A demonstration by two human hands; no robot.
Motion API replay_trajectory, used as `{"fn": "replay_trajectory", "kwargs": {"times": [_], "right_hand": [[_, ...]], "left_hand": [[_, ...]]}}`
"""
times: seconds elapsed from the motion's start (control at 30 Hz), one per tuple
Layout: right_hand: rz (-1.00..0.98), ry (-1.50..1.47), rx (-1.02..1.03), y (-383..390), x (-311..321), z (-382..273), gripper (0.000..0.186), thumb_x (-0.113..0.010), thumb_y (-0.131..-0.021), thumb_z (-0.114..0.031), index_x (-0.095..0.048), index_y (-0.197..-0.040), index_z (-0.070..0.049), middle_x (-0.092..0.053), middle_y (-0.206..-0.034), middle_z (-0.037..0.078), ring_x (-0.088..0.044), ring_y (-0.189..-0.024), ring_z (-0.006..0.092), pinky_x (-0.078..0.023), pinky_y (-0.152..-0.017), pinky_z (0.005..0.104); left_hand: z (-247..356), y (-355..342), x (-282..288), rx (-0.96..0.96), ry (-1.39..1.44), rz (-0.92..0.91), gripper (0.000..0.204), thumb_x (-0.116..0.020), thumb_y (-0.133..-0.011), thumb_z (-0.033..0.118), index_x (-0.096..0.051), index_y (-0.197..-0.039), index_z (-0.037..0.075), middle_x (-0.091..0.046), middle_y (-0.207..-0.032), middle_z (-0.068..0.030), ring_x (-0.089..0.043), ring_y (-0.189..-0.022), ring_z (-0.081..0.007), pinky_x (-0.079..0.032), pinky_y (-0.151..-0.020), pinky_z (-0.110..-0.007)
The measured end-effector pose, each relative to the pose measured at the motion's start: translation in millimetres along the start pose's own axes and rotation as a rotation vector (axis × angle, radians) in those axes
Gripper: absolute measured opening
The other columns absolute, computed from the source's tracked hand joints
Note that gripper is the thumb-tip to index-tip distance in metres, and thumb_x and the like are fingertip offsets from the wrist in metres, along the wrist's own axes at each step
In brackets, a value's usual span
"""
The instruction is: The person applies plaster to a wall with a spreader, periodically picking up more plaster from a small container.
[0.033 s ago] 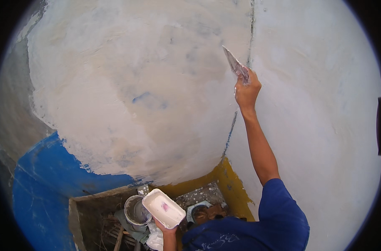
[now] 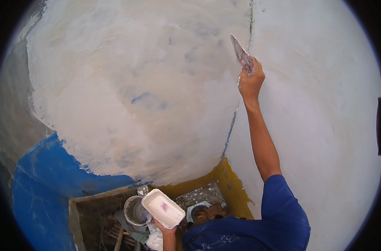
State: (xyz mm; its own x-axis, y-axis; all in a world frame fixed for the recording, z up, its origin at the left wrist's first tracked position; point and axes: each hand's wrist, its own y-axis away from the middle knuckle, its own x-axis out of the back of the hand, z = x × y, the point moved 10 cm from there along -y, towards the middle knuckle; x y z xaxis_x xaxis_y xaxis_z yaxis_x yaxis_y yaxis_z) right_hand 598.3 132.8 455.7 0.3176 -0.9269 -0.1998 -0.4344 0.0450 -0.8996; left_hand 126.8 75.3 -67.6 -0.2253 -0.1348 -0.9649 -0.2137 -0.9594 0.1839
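My right hand point(image 2: 250, 80) is raised high on an outstretched arm and grips a putty knife point(image 2: 240, 51). The blade rests against the white-plastered wall point(image 2: 136, 83), just left of the vertical corner seam point(image 2: 250, 16). Low in the view, my left hand point(image 2: 165, 228) holds a white rectangular tray point(image 2: 163, 208) from underneath. The tray carries a smear of white filler with a pinkish spot. My blue sleeve point(image 2: 282, 209) fills the lower right.
Unplastered blue paint point(image 2: 44, 180) shows at the lower left, and a yellow band point(image 2: 230, 184) runs along the foot of the corner. Below stand a grey bucket point(image 2: 134, 211), a speckled floor patch point(image 2: 201, 194) and some wooden sticks point(image 2: 117, 238).
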Motion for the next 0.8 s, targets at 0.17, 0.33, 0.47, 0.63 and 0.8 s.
{"fn": "replay_trajectory", "kwargs": {"times": [0.17,0.33,0.47,0.63,0.8], "right_hand": [[0.013,0.34,0.163,-101.0,-5.8,-29.4,0.035,-0.058,-0.081,0.004,-0.068,-0.114,0.002,-0.069,-0.105,0.015,-0.058,-0.102,0.0384,-0.05,-0.083,0.0471],[-0.054,0.445,0.342,-32.9,-40.0,-65.6,0.042,-0.061,-0.078,0.004,-0.069,-0.119,-0.001,-0.071,-0.102,0.014,-0.06,-0.101,0.0368,-0.052,-0.082,0.0442],[-0.119,0.234,0.241,-10.4,-23.1,-83.5,0.038,-0.06,-0.082,0.004,-0.071,-0.118,-0.002,-0.072,-0.099,0.014,-0.061,-0.1,0.0355,-0.052,-0.082,0.0427],[0.039,0.323,0.375,-77.5,-35.1,-50.1,0.036,-0.06,-0.082,0.006,-0.073,-0.114,-0.003,-0.072,-0.098,0.012,-0.062,-0.1,0.0341,-0.051,-0.086,0.0427],[-0.118,0.217,0.429,0.1,-45.1,-71.8,0.044,-0.061,-0.081,0.012,-0.071,-0.12,-0.005,-0.073,-0.106,0.012,-0.063,-0.104,0.0339,-0.051,-0.091,0.0425]], "left_hand": [[-0.8,-3.3,-7.0,0.02,-0.111,-0.052,0.06,-0.048,-0.1,0.054,-0.05,-0.146,0.015,-0.058,-0.141,-0.0072,-0.058,-0.126,-0.0333,-0.045,-0.108,-0.058],[-1.6,-9.7,15.0,0.111,0.022,-0.047,0.062,-0.046,-0.1,0.052,-0.045,-0.148,0.014,-0.057,-0.141,-0.0122,-0.056,-0.127,-0.0384,-0.044,-0.108,-0.059],[-3.9,-4.0,-7.5,0.124,0.049,-0.078,0.061,-0.046,-0.1,0.051,-0.045,-0.148,0.015,-0.057,-0.141,-0.0119,-0.056,-0.127,-0.0378,-0.044,-0.107,-0.059],[-7.8,-6.8,-1.8,0.091,0.041,-0.04,0.059,-0.046,-0.1,0.051,-0.046,-0.147,0.016,-0.058,-0.139,-0.0109,-0.058,-0.125,-0.0365,-0.046,-0.106,-0.058],[-0.7,-1.3,-8.5,0.066,0.026,-0.04,0.059,-0.046,-0.1,0.051,-0.047,-0.147,0.015,-0.058,-0.138,-0.0113,-0.059,-0.124,-0.037,-0.046,-0.105,-0.059]]}}
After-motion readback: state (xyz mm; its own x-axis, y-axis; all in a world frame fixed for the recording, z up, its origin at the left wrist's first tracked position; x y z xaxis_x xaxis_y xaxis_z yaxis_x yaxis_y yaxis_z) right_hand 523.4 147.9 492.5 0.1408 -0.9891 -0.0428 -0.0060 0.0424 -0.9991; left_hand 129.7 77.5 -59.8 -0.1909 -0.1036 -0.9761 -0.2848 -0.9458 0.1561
